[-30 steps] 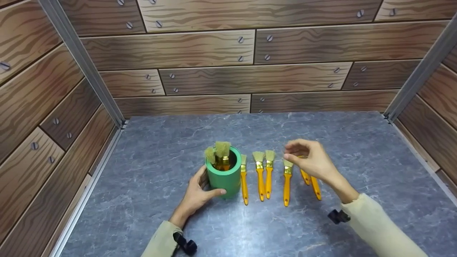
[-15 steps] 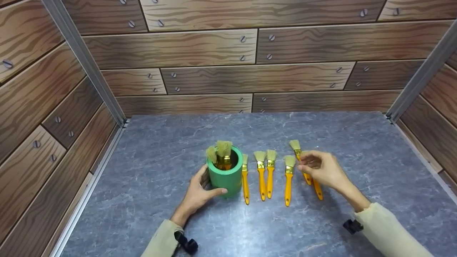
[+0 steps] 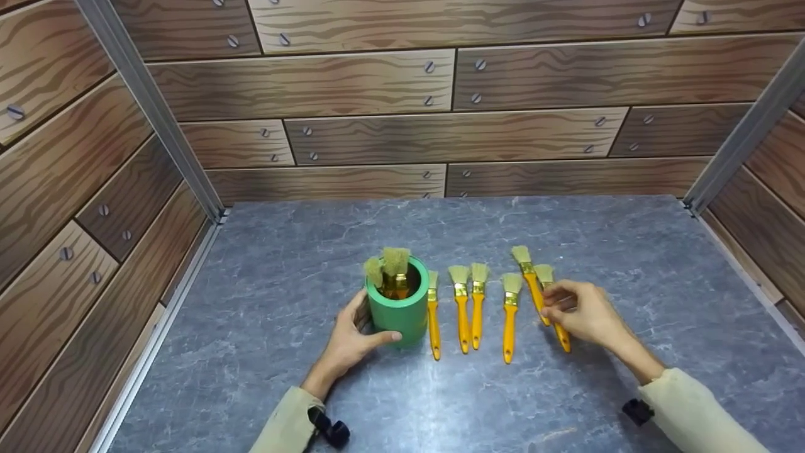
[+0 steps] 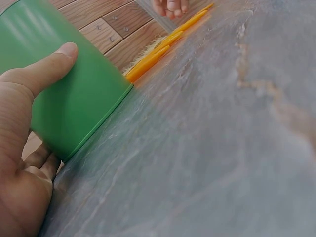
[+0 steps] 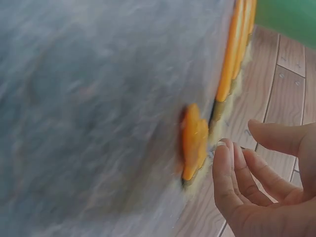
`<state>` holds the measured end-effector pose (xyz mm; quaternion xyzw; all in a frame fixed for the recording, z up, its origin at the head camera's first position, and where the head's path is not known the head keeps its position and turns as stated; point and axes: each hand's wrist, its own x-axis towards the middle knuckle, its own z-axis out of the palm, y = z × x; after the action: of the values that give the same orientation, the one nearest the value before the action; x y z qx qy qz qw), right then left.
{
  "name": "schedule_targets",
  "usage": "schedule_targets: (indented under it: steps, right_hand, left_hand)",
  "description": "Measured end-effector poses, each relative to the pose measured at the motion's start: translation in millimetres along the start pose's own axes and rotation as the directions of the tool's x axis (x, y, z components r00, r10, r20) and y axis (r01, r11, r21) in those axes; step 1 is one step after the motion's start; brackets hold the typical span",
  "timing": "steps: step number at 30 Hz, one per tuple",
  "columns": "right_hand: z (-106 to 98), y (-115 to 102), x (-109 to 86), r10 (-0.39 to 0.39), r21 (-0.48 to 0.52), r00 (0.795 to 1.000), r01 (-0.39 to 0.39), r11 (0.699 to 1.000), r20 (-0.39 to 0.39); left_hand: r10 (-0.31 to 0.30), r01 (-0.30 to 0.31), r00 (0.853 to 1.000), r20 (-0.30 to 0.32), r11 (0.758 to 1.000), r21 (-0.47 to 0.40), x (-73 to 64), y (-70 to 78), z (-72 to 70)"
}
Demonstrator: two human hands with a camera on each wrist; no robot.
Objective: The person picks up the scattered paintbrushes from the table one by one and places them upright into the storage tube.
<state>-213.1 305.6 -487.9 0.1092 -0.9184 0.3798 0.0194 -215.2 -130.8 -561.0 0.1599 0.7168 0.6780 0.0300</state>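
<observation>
In the head view my left hand [image 3: 349, 340] holds the green cylindrical cup [image 3: 402, 321], thumb across its front and fingers round the far left side. Paintbrushes stand in the cup, pale bristles [image 3: 396, 261] up. My right hand [image 3: 585, 311] hovers at the rightmost paintbrush [image 3: 544, 273], hiding part of its orange handle. In the right wrist view thumb and fingertips are apart with nothing between them, close to blurred orange handles [image 5: 192, 143]. Just left of that brush lies a slanted paintbrush [image 3: 531, 283], its handle end near my fingertips.
Several more paintbrushes lie in a row between cup and right hand, bristles away from me, among them a single brush [image 3: 509, 321] and a close pair [image 3: 462, 314]. The grey marbled table [image 3: 302, 251] is bounded by wood-patterned walls [image 3: 365, 138] behind and at both sides.
My right hand has moved right and toward me, from over the single brush to the rightmost one, uncovering the slanted brush. My left hand keeps its hold on the cup.
</observation>
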Motion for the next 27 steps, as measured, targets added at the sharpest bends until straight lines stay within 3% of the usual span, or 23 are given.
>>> schedule_targets:
  steps: [7, 13, 27]
  right_hand:
    - [0.1, 12.9, 0.8, 0.024, -0.052, 1.0, -0.025, 0.998, -0.018]
    - [-1.3, 19.9, 2.1, 0.115, -0.077, 0.993, -0.114, 0.991, 0.009]
    - [-8.0, 26.4, 9.8, 0.331, -0.066, 0.941, -0.327, 0.943, 0.074]
  left_hand:
    - [-0.002, 0.002, 1.0, -0.009, 1.0, -0.005, 0.3, -0.8, -0.1]
    - [0.007, -0.008, 1.0, -0.005, 1.0, -0.003, 0.5, -0.6, -0.1]
    - [-0.001, 0.001, 1.0, -0.006, 1.0, 0.025, 0.5, 0.5, -0.8]
